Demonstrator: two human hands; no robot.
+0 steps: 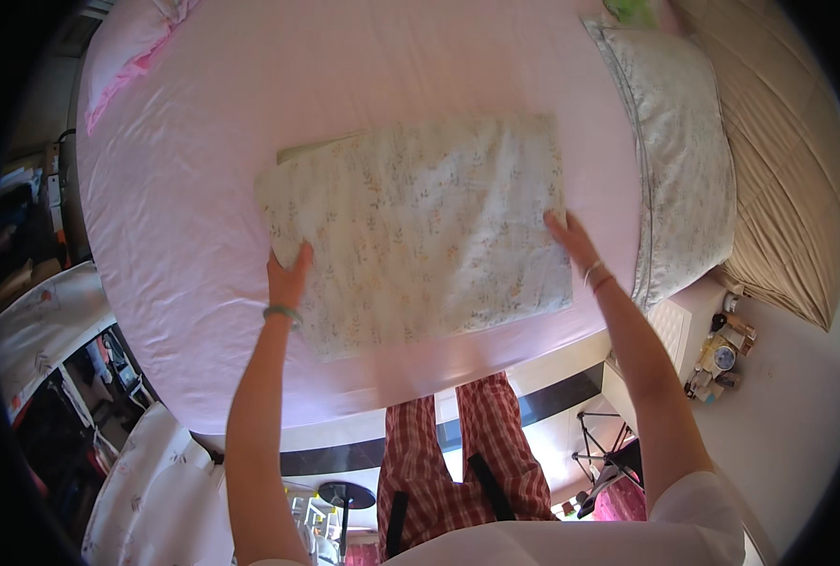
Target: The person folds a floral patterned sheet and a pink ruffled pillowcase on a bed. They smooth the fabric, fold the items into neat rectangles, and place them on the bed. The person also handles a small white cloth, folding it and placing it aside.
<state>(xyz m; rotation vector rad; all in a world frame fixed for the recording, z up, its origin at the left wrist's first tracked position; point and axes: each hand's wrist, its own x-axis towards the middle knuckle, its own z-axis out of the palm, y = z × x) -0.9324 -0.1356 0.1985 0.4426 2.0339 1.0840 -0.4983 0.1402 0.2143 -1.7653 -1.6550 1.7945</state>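
A cream cloth with a small floral print point(420, 236) lies folded into a flat rectangle on the pink bed sheet point(420, 66). Part of a layer underneath sticks out at its far left edge. My left hand point(291, 274), with a green bangle at the wrist, grips the cloth's left edge, its thumb on top. At the right edge my right hand point(574, 238) pinches the side, some fingers hidden beneath. The cloth looks mostly flat, with soft creases in its surface.
A floral pillow point(684, 160) lies at the bed's right end, against a tan padded headboard point(779, 141). Pink frilled bedding point(132, 57) is at the far left. A white bedside cabinet point(670, 330) and small items point(722, 358) stand near right. Fabric-covered shelves point(71, 396) are at left.
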